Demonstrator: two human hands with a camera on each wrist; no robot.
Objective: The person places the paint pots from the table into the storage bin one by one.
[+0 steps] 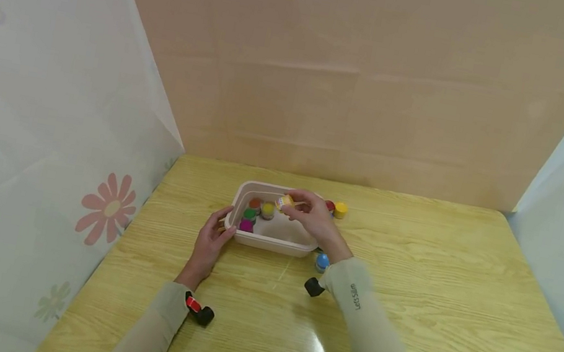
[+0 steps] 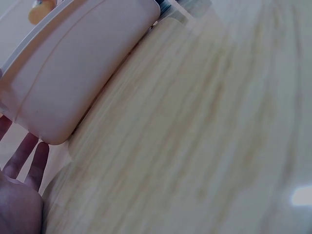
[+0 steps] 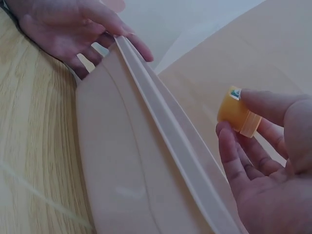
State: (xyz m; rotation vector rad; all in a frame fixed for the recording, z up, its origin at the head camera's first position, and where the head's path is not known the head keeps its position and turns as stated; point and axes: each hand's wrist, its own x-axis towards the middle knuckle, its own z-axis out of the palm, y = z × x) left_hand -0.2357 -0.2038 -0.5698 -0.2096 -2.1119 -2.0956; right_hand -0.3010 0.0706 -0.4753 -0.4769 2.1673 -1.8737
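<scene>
Yellow jar (image 3: pixel 236 115) pinched, right hand (image 1: pixel 313 214) hovers over tub (image 1: pixel 270 244), left hand (image 1: pixel 209 243) gripping its corner.

In the head view, the right hand (image 1: pixel 316 216) hides much of the right end of the bin (image 1: pixel 270 244), the red-lidded jar (image 1: pixel 330 205) is partly covered, and print on the pinched jar (image 1: pixel 285 202) is too small to read. In the left wrist view, the left hand (image 2: pixel 18 202) runs off the left edge; an orange blur (image 2: pixel 41 12), probably that jar, meets the top.

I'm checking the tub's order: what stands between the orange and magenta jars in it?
In the head view, the green jar lies between the orange jar and magenta jar.
</scene>
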